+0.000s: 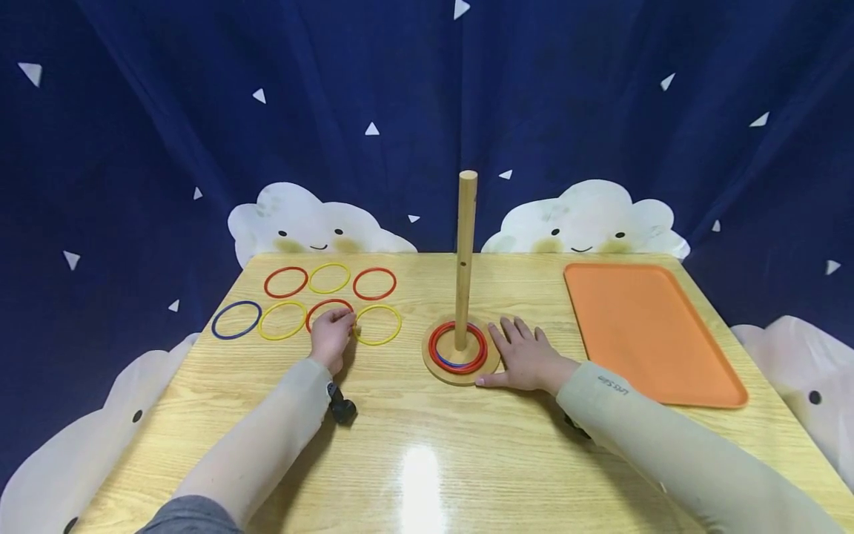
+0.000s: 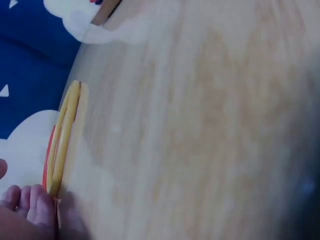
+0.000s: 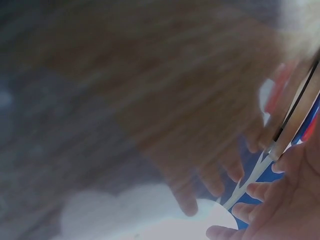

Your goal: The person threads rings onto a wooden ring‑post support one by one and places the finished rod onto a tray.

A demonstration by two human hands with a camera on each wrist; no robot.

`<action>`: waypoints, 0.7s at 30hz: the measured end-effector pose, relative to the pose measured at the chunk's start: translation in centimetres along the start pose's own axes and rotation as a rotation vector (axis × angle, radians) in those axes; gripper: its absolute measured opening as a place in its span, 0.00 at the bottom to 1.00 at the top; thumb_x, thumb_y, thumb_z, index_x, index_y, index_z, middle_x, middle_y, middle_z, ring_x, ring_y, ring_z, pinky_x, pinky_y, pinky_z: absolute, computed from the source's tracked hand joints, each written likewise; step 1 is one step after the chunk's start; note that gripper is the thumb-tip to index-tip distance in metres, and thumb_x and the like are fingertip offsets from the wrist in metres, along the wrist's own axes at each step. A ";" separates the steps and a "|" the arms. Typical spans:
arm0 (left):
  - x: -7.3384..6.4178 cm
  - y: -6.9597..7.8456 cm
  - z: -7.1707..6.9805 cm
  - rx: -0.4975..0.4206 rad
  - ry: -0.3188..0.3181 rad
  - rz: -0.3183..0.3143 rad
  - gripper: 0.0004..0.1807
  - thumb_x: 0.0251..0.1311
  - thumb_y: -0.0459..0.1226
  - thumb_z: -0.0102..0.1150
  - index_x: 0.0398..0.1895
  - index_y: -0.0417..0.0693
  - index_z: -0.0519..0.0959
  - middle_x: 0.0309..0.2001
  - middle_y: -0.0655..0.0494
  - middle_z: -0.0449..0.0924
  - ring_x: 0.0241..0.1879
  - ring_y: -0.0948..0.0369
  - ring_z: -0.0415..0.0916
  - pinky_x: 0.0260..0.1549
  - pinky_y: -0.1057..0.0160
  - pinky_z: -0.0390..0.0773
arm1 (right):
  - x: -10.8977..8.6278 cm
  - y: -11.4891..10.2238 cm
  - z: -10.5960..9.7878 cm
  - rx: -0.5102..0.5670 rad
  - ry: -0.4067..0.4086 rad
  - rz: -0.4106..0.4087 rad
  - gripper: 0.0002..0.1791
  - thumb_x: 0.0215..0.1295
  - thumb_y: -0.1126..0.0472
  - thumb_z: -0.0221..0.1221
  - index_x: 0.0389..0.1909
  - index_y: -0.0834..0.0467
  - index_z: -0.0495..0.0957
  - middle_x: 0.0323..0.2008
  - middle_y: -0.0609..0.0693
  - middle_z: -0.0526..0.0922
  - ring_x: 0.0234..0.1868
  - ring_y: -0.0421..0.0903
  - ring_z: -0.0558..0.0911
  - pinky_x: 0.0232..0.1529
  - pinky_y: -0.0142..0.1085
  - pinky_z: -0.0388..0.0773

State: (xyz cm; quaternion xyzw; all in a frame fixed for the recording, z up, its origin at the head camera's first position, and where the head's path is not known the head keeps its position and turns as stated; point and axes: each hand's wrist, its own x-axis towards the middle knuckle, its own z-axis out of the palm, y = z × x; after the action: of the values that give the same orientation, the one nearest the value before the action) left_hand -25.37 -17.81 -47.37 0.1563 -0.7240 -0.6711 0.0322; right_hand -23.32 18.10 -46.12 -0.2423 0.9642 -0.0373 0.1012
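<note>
At the left grip (image 1: 330, 335), one thin, round, bright red ring (image 1: 329, 300).

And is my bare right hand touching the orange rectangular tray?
Apart: the head view shows a strip of wood-grain tabletop between your right hand and the tray.

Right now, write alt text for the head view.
The left hand is at a red ring, one of seven on a table; the right hand rests beside an upright wooden peg encircled by red and blue rings. An orange tray lies at right.
</note>
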 end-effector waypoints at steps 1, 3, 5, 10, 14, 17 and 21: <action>0.0 0.0 0.1 0.024 -0.004 0.008 0.22 0.76 0.34 0.52 0.67 0.29 0.71 0.61 0.37 0.73 0.58 0.47 0.72 0.58 0.53 0.73 | 0.0 0.0 0.0 -0.001 0.001 0.000 0.62 0.62 0.23 0.57 0.81 0.63 0.51 0.78 0.70 0.52 0.77 0.71 0.51 0.69 0.72 0.54; -0.1 0.1 0.2 0.080 -0.020 0.026 0.22 0.76 0.33 0.52 0.67 0.29 0.71 0.62 0.36 0.73 0.61 0.45 0.70 0.61 0.50 0.72 | 0.0 0.0 0.0 -0.002 0.003 0.000 0.62 0.62 0.22 0.57 0.81 0.63 0.51 0.78 0.70 0.52 0.77 0.71 0.52 0.69 0.72 0.54; -0.1 0.1 0.4 0.130 -0.042 0.041 0.21 0.76 0.33 0.52 0.67 0.30 0.72 0.61 0.36 0.73 0.62 0.45 0.70 0.61 0.49 0.73 | 0.0 0.1 0.1 -0.003 0.005 -0.002 0.62 0.62 0.22 0.57 0.81 0.63 0.51 0.78 0.70 0.52 0.77 0.71 0.52 0.69 0.72 0.54; -0.5 0.2 0.9 0.198 -0.103 0.074 0.17 0.75 0.31 0.54 0.61 0.30 0.76 0.55 0.37 0.76 0.56 0.46 0.74 0.55 0.52 0.76 | 0.1 0.2 0.2 -0.006 0.013 -0.005 0.62 0.62 0.22 0.57 0.81 0.63 0.51 0.78 0.69 0.52 0.77 0.71 0.51 0.69 0.72 0.55; -0.2 -0.2 1.2 0.101 -0.118 0.047 0.17 0.73 0.31 0.55 0.59 0.29 0.76 0.53 0.38 0.78 0.53 0.48 0.77 0.54 0.56 0.78 | 0.1 0.2 0.1 -0.002 0.010 -0.006 0.62 0.62 0.22 0.57 0.81 0.62 0.51 0.78 0.69 0.51 0.77 0.71 0.50 0.69 0.73 0.54; 0.2 -0.3 1.2 0.004 -0.114 0.023 0.19 0.74 0.31 0.54 0.63 0.28 0.73 0.57 0.37 0.75 0.57 0.48 0.75 0.59 0.56 0.77 | 0.1 0.1 0.0 0.004 0.001 -0.007 0.62 0.62 0.22 0.57 0.82 0.62 0.50 0.78 0.69 0.51 0.78 0.71 0.49 0.69 0.72 0.53; 0.7 -0.4 1.3 0.018 -0.131 0.028 0.21 0.74 0.29 0.54 0.66 0.27 0.71 0.61 0.34 0.73 0.62 0.44 0.72 0.64 0.52 0.74 | 0.1 0.0 -0.1 0.012 -0.006 -0.008 0.63 0.62 0.21 0.56 0.81 0.63 0.51 0.78 0.70 0.51 0.78 0.71 0.49 0.69 0.73 0.53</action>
State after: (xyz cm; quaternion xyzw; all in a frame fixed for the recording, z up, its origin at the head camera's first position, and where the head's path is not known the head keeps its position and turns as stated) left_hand -26.26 -16.76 -47.99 0.1022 -0.7328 -0.6727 -0.0073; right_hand -23.37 18.04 -46.03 -0.2457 0.9627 -0.0427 0.1054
